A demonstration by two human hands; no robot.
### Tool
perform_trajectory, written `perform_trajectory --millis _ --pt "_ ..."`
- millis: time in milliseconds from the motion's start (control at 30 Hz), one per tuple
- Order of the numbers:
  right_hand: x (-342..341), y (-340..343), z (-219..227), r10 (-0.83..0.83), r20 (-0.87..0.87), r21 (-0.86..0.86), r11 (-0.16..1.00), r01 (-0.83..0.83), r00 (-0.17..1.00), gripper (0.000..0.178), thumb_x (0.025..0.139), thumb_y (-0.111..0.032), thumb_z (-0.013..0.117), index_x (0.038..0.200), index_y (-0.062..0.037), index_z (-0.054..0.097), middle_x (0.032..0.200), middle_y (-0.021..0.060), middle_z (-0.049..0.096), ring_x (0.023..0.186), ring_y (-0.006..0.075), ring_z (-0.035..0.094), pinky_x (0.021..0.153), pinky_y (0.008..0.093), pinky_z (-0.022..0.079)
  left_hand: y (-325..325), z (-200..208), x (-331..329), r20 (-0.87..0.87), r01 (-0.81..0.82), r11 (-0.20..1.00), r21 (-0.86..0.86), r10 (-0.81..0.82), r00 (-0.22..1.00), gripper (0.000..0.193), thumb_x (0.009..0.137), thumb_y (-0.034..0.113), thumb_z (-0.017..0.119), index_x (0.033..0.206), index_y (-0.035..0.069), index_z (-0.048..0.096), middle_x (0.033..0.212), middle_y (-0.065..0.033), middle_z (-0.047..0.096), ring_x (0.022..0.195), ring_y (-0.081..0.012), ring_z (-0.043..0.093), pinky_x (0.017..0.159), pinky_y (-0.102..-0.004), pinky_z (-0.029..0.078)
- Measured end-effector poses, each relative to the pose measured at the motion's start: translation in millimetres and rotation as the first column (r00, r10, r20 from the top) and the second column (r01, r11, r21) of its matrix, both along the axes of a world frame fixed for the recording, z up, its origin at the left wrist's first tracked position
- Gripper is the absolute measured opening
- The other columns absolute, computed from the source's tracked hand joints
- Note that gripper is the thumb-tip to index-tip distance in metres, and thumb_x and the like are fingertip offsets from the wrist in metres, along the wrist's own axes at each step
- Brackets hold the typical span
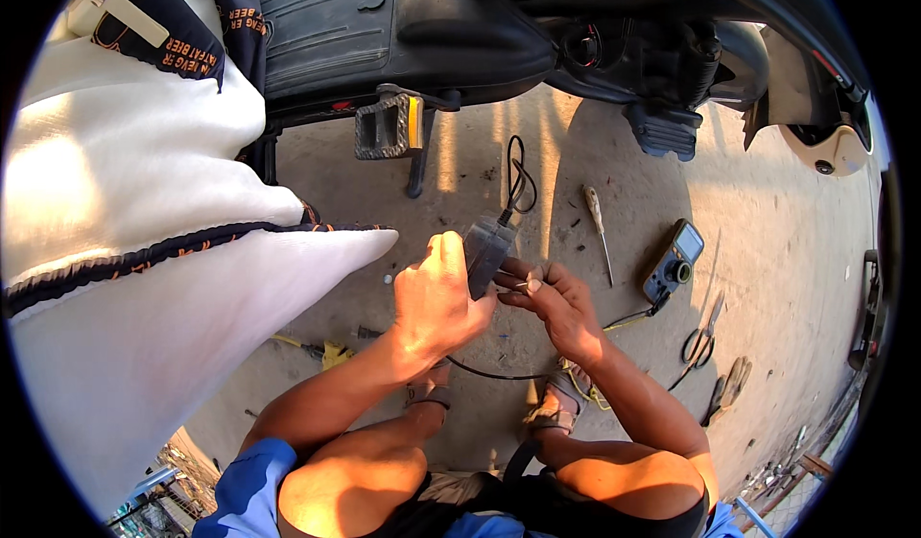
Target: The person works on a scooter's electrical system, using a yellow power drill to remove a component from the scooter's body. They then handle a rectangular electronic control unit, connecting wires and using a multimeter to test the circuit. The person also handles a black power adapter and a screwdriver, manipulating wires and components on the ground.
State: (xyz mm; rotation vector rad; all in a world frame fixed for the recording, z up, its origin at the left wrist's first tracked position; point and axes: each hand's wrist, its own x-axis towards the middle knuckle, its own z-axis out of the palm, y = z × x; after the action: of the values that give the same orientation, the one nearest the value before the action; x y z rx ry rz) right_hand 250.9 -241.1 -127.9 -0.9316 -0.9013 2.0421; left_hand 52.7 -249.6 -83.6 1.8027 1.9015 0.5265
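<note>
A black box-shaped power adapter [487, 253] is tilted in front of me, with a black cable [519, 185] looping out of its far end. My left hand [434, 293] is closed around its left side. Just right of the adapter's near end, my right hand [564, 310] has its fingers pinched together. Something thin may be between them, too small to make out. Another black cable [494, 376] curves below both hands, close to my feet.
An electric scooter [460, 44] with a pedal [387, 128] stands at the far side. A white cloth [163, 327] hangs at left. On the ground at right lie a screwdriver [597, 217], a multimeter [672, 265], scissors [705, 337] and a glove [734, 385].
</note>
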Motion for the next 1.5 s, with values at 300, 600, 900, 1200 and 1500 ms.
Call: perform_trajectory --millis 300,600,900,1200,1500 --pt "8 19 13 -0.105 0.283 0.239 0.970 0.036 0.954 0.014 0.106 -0.009 0.055 0.114 0.0017 0.056 0.136 0.0135 0.059 0.106 0.0179 0.063 0.089 0.0330 0.053 0 -30 -23 0.765 -0.012 0.942 -0.337 0.281 0.579 0.060 0.080 0.012 0.082 0.128 -0.003 0.050 0.117 -0.0137 0.067 0.110 -0.0196 0.066 0.094 -0.0367 0.056" --pt "7 30 24 -0.244 0.446 0.589 0.804 -0.077 0.861 0.007 0.099 -0.001 0.060 0.104 0.0019 0.057 0.120 0.0125 0.060 0.091 0.0182 0.060 0.081 0.0320 0.050 -2 -32 -25 0.872 0.121 0.916 -0.382 0.315 0.374 0.060 0.083 0.019 0.084 0.128 -0.004 0.052 0.118 -0.0146 0.068 0.110 -0.0198 0.066 0.097 -0.0369 0.055" --pt "4 26 24 -0.255 0.394 0.542 0.840 0.000 0.883 0.008 0.097 0.001 0.061 0.104 0.0030 0.057 0.119 0.0136 0.059 0.092 0.0193 0.060 0.082 0.0332 0.051 -3 -32 -23 0.882 0.126 0.918 -0.377 0.313 0.352 0.058 0.083 0.020 0.084 0.127 -0.004 0.053 0.116 -0.0138 0.069 0.106 -0.0184 0.067 0.096 -0.0362 0.055" --pt "-17 33 31 -0.378 0.407 0.808 0.574 -0.135 0.832 0.015 0.088 0.003 0.070 0.098 0.0006 0.059 0.115 0.0161 0.060 0.097 0.0340 0.064 0.084 0.0390 0.052 -5 -27 -13 0.807 0.074 0.919 -0.387 0.300 0.509 0.056 0.083 0.020 0.084 0.124 -0.001 0.053 0.113 -0.0088 0.066 0.104 -0.0148 0.064 0.091 -0.0334 0.055" --pt "-36 43 32 -0.419 0.405 0.876 0.433 -0.213 0.813 0.017 0.084 0.003 0.070 0.096 0.0008 0.059 0.113 0.0168 0.061 0.098 0.0351 0.063 0.084 0.0425 0.052 -9 -31 -6 0.778 0.075 0.911 -0.406 0.301 0.552 0.057 0.082 0.018 0.086 0.124 0.002 0.051 0.112 -0.0054 0.064 0.102 -0.0128 0.063 0.087 -0.0317 0.056"
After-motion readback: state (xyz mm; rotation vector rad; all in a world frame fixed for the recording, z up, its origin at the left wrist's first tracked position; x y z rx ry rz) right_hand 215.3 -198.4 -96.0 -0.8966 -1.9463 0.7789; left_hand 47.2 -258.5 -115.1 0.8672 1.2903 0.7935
